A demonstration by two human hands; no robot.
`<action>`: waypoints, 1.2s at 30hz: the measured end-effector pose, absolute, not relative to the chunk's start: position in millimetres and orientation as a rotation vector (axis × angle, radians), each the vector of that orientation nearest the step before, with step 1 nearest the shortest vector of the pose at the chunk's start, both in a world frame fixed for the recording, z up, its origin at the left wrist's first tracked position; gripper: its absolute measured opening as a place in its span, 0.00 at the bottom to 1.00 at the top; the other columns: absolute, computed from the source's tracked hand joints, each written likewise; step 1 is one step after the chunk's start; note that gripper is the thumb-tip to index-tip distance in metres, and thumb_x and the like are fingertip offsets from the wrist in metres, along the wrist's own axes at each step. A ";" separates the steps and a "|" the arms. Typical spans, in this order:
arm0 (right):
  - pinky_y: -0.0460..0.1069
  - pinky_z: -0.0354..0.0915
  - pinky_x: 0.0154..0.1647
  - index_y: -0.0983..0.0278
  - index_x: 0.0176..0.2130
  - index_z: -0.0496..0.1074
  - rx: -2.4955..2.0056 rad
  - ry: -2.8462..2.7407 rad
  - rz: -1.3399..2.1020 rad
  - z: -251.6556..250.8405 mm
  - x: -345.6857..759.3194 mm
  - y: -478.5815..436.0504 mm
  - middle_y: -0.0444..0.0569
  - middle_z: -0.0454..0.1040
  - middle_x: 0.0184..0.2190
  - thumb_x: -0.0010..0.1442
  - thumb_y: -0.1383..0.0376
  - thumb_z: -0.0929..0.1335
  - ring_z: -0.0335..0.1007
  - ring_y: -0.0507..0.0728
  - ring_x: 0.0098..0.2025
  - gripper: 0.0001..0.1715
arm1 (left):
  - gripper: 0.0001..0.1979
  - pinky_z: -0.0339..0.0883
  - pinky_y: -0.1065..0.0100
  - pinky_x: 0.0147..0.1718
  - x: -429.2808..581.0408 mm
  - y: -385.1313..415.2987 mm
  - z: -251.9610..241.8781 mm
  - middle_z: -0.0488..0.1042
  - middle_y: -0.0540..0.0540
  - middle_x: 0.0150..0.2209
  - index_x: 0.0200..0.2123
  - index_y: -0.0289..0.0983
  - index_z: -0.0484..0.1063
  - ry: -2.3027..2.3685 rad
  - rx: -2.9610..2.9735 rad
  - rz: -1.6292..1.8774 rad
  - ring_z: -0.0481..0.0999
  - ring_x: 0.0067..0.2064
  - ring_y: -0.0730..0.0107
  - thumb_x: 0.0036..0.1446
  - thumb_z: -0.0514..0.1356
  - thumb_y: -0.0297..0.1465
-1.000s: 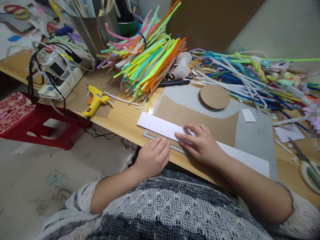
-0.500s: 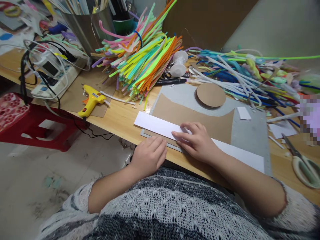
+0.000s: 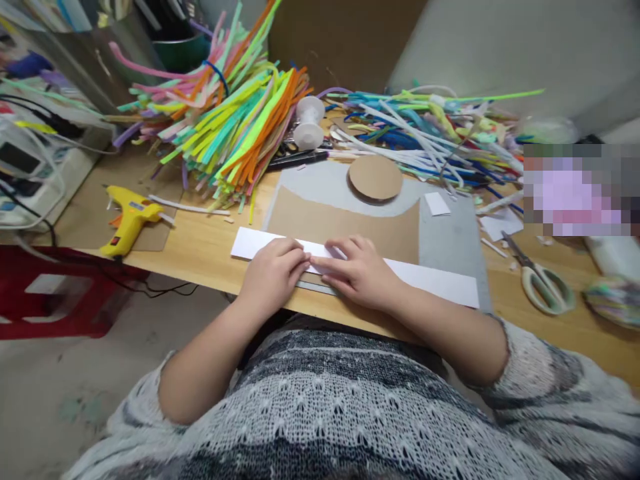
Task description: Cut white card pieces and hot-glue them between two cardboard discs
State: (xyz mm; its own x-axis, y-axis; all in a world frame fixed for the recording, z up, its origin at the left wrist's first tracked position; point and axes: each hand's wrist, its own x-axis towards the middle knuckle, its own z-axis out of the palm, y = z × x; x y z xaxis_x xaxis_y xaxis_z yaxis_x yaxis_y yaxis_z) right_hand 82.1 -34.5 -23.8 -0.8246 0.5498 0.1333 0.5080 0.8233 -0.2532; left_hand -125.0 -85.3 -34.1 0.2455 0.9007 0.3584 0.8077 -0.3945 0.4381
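Observation:
A long folded white paper strip (image 3: 435, 283) lies across a brown cardboard sheet (image 3: 345, 230) and a grey cutting mat (image 3: 445, 243) near the table's front edge. On the strip's left half rests my left hand (image 3: 275, 275), its fingers curled together at the paper with the tips partly hidden. My right hand (image 3: 363, 272) lies just to the right, fingers apart and pressing on the strip. Its index fingertip almost meets the left fingers. Behind them sits a round cardboard disc (image 3: 376, 177) on the mat.
Left on the table is a yellow glue gun (image 3: 131, 217) beside a power strip (image 3: 75, 170). Bundled pipe cleaners (image 3: 235, 127), a wire spool (image 3: 309, 123) and loose pipe cleaners (image 3: 425, 133) line the back. Scissors (image 3: 543, 280) lie right. A red stool (image 3: 65, 300) stands below.
My left hand has moved from the table's front edge onto the paper strip, beside my right hand. My right hand stays on the strip. The camera view has shifted rightward.

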 end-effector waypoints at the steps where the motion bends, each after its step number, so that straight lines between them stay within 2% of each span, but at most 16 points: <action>1: 0.60 0.57 0.51 0.52 0.56 0.67 -0.824 -2.802 0.304 -23.9 85.7 -35.6 0.53 0.65 0.54 0.65 0.54 0.60 0.57 0.63 0.51 0.22 | 0.07 0.68 0.59 0.41 -125.5 -84.8 -34.0 0.74 0.44 0.39 0.35 0.37 0.73 1.632 2.349 0.836 0.72 0.41 0.63 0.61 0.56 0.32; 7: 0.59 0.60 0.53 0.55 0.54 0.68 -0.985 -2.716 0.338 -25.3 142.2 -47.0 0.53 0.65 0.56 0.66 0.58 0.61 0.60 0.60 0.56 0.19 | 0.07 0.67 0.59 0.42 -127.7 -83.6 -33.8 0.74 0.44 0.39 0.36 0.37 0.73 1.609 2.381 0.843 0.71 0.42 0.63 0.61 0.56 0.32; 18: 0.63 0.61 0.56 0.57 0.51 0.71 -1.261 -2.463 0.379 -40.0 258.1 -64.1 0.52 0.66 0.57 0.63 0.62 0.64 0.62 0.61 0.57 0.17 | 0.07 0.68 0.59 0.42 -130.5 -79.0 -32.4 0.75 0.45 0.39 0.36 0.38 0.74 1.597 2.431 0.836 0.73 0.42 0.63 0.60 0.57 0.33; 23: 0.62 0.61 0.56 0.57 0.51 0.71 -1.263 -2.451 0.374 -40.1 261.1 -66.0 0.53 0.67 0.56 0.63 0.62 0.64 0.62 0.61 0.57 0.17 | 0.10 0.68 0.58 0.47 -128.5 -91.6 -33.1 0.75 0.43 0.46 0.44 0.37 0.73 1.605 2.478 0.796 0.73 0.47 0.62 0.61 0.57 0.32; 28: 0.63 0.61 0.55 0.58 0.50 0.72 -1.237 -2.454 0.314 -39.8 258.5 -66.0 0.54 0.67 0.56 0.62 0.62 0.65 0.63 0.63 0.56 0.16 | 0.14 0.62 0.50 0.52 -114.2 -113.4 -37.9 0.71 0.41 0.53 0.51 0.40 0.69 1.861 2.542 0.701 0.69 0.53 0.57 0.62 0.54 0.29; 33: 0.63 0.61 0.55 0.58 0.50 0.72 -1.204 -2.479 0.319 -40.6 260.6 -67.7 0.53 0.68 0.55 0.62 0.62 0.64 0.63 0.63 0.56 0.16 | 0.14 0.65 0.57 0.39 -104.8 -119.1 -34.3 0.69 0.39 0.39 0.49 0.43 0.73 2.128 2.442 0.640 0.67 0.41 0.58 0.61 0.55 0.32; 36: 0.67 0.57 0.56 0.59 0.46 0.73 -1.238 -2.481 0.218 -32.3 252.5 -67.8 0.54 0.69 0.53 0.62 0.61 0.64 0.65 0.64 0.55 0.13 | 0.14 0.64 0.60 0.36 -103.8 -118.7 -31.4 0.69 0.41 0.36 0.49 0.43 0.73 2.128 2.442 0.575 0.65 0.38 0.60 0.61 0.55 0.32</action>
